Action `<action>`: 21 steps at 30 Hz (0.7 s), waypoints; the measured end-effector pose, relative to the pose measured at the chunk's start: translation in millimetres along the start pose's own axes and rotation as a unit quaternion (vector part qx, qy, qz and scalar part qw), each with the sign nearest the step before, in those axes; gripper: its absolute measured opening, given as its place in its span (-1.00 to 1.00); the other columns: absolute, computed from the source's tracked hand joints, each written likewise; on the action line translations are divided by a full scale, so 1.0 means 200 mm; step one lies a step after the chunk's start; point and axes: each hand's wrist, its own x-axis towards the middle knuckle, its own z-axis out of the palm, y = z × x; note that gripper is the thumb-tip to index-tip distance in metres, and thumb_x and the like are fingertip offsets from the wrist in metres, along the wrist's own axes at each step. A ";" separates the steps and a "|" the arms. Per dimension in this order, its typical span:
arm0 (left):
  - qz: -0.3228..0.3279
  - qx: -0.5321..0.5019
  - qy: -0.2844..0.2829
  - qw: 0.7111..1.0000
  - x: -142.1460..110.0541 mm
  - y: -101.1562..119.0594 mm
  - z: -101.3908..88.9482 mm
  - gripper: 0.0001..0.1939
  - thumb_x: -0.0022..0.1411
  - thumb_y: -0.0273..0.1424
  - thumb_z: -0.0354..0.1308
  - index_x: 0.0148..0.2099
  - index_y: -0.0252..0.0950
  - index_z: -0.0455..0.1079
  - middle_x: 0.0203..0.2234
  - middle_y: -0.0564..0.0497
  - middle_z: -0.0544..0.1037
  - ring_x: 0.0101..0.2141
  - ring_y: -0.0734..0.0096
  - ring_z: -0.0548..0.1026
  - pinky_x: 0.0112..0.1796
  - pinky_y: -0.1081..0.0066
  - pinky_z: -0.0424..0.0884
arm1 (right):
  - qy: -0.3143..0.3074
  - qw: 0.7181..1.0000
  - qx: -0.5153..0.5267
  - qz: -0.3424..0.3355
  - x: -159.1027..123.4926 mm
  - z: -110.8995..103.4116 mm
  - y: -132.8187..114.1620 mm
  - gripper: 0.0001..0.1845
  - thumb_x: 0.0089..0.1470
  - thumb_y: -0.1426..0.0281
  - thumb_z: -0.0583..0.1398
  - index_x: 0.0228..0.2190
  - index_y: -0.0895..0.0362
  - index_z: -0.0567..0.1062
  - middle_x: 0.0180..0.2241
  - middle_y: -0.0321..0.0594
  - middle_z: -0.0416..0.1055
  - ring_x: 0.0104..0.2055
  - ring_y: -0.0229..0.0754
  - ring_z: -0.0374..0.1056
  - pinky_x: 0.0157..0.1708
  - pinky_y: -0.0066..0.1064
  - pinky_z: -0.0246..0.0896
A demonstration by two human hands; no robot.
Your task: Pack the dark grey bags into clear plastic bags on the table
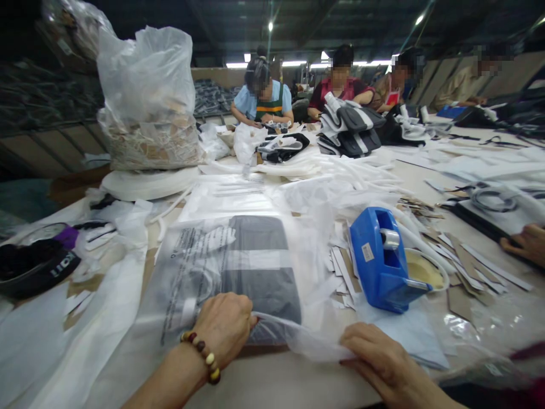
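A dark grey bag with a pale band across it lies flat inside a clear plastic bag printed with dark text. My left hand, with a beaded bracelet on the wrist, is closed on the near edge of the plastic, over the grey bag. On the right, my right hand pinches the loose end of the same plastic bag, drawn out sideways between the two hands. Beyond my right hand stands a blue tape dispenser holding a roll of clear tape.
Cardboard and paper strips lie around a cream bowl on the right. Another person's hand rests at the right edge. A large filled plastic sack stands back left. Several people work across the table near stacked bags.
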 end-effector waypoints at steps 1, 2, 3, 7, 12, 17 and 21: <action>0.001 0.000 0.001 1.000 0.00 0.00 0.00 -0.65 0.20 -0.32 -0.10 -0.36 -0.36 0.47 -0.42 -0.25 0.55 -0.26 -0.04 0.51 -0.29 0.20 0.36 | 0.019 1.000 0.006 0.010 0.00 0.00 0.03 -0.76 0.17 0.32 0.02 -0.48 0.04 0.38 -0.54 -0.35 0.39 -0.49 -0.33 0.34 -0.52 -0.54 0.20; 0.000 -0.001 0.001 1.000 0.00 0.00 0.00 -0.65 0.20 -0.33 -0.11 -0.36 -0.36 0.47 -0.42 -0.24 0.55 -0.26 -0.03 0.51 -0.29 0.20 0.36 | 0.037 0.999 0.004 0.026 0.01 -0.01 0.06 -0.70 0.19 0.28 -0.02 -0.51 0.06 0.37 -0.59 -0.36 0.36 -0.54 -0.34 0.31 -0.57 -0.54 0.16; -0.002 -0.003 0.001 1.000 0.01 0.00 0.00 -0.65 0.20 -0.33 -0.11 -0.36 -0.36 0.47 -0.42 -0.23 0.55 -0.26 -0.02 0.51 -0.29 0.21 0.35 | 0.048 0.998 -0.007 0.044 0.02 0.00 0.09 -0.64 0.20 0.24 -0.03 -0.55 0.06 0.36 -0.64 -0.36 0.33 -0.59 -0.33 0.29 -0.60 -0.52 0.13; -0.013 -0.018 -0.003 1.000 0.01 0.00 -0.01 -0.66 0.17 -0.34 -0.10 -0.37 -0.35 0.47 -0.42 -0.22 0.55 -0.27 0.00 0.51 -0.32 0.24 0.34 | 0.103 0.984 -0.114 0.088 0.03 0.04 0.13 -0.55 0.21 0.25 -0.10 -0.64 0.08 0.28 -0.68 -0.31 0.31 -0.64 -0.26 0.27 -0.63 -0.42 0.11; -0.014 -0.015 0.003 1.000 0.01 0.01 0.00 -0.66 0.17 -0.32 -0.10 -0.38 -0.35 0.47 -0.42 -0.23 0.55 -0.27 0.01 0.51 -0.32 0.24 0.34 | 0.260 0.952 -0.161 0.001 0.11 0.06 -0.10 -0.66 0.07 0.47 0.07 -0.07 0.21 0.30 -0.11 0.00 0.36 0.00 -0.02 0.23 -0.04 -0.15 0.15; -0.019 -0.001 -0.002 1.000 0.02 0.01 0.00 -0.65 0.19 -0.33 -0.13 -0.37 -0.34 0.46 -0.40 -0.21 0.55 -0.27 0.04 0.51 -0.31 0.25 0.33 | 0.233 0.964 -0.124 -0.032 0.36 0.26 -0.23 -0.79 0.17 0.41 -0.01 -0.26 0.16 0.40 -0.34 -0.16 0.42 -0.29 -0.14 0.33 -0.24 -0.27 0.17; -0.024 -0.011 0.004 1.000 0.02 0.02 0.00 -0.64 0.17 -0.32 -0.13 -0.37 -0.36 0.47 -0.41 -0.24 0.55 -0.28 0.03 0.51 -0.32 0.25 0.33 | 0.212 0.966 -0.145 0.007 0.47 0.40 -0.10 -0.54 0.25 0.26 -0.14 -0.58 0.12 0.31 -0.65 -0.29 0.28 -0.62 -0.27 0.22 -0.59 -0.43 -0.06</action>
